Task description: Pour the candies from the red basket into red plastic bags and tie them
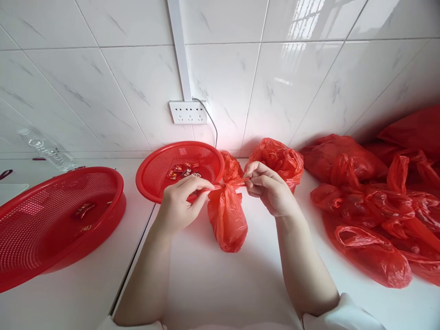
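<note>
A filled red plastic bag (227, 220) hangs or rests in front of me, gathered tight at its neck. My left hand (182, 201) pinches one twisted end of the bag's neck, and my right hand (270, 188) pinches the other end, so the plastic stretches sideways between them. What is inside the bag is hidden. Just behind my left hand stands a red perforated basket (154, 160) with several small wrapped packets (185, 170) in it. Behind my right hand sits another red plastic bag (278, 160), bunched up near the wall.
On the left, a larger red basket (113, 183) holds a few packets. A clear bottle (48, 149) lies by the wall. Several filled red bags (374, 247) are heaped on the right. A socket strip (188, 113) with a cable is on the tiled wall. A seam divides the white tabletop (220, 284).
</note>
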`<action>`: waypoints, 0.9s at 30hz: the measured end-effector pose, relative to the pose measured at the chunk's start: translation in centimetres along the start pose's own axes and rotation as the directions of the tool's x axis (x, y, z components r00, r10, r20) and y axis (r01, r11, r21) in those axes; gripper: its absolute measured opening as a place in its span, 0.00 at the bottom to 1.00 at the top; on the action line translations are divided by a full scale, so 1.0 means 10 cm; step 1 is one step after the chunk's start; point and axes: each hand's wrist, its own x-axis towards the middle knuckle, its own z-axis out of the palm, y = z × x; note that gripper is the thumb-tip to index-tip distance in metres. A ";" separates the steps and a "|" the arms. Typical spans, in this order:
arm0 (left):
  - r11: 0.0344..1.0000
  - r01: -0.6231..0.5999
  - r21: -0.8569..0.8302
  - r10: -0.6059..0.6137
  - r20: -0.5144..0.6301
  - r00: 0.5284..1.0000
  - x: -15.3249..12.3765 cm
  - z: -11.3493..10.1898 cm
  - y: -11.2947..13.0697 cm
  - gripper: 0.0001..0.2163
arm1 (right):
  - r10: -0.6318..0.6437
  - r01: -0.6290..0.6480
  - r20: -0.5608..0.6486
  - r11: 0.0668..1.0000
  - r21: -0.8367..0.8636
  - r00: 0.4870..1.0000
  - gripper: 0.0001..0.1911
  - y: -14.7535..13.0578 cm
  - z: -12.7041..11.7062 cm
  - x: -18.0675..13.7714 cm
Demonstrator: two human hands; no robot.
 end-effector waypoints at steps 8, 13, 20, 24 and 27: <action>0.954 0.292 -0.066 -0.287 0.064 0.956 -0.03 -0.18 -0.11 0.13 | -0.196 0.030 -0.508 0.948 -0.316 0.839 0.25 -0.20 -0.51 -0.04; 0.873 0.488 -0.021 -0.466 0.262 0.845 0.02 -0.28 -0.18 0.13 | -0.380 0.012 -0.648 0.868 -0.497 0.659 0.30 -0.23 -0.94 -0.12; 0.783 0.595 0.180 -0.575 0.573 0.583 -0.02 -0.13 -0.28 0.10 | -0.480 -0.131 -0.414 0.518 -0.845 0.773 0.22 -0.23 -0.90 -0.17; 0.824 0.535 0.185 -0.525 0.604 0.600 -0.03 -0.06 -0.29 0.11 | -0.411 0.029 -0.090 0.276 -0.961 0.907 0.16 -0.13 -0.56 -0.16; 0.846 0.517 0.132 -0.471 0.640 0.607 0.01 -0.07 -0.24 0.11 | -0.135 0.259 0.229 0.284 -0.923 0.964 0.29 0.20 -0.28 -0.22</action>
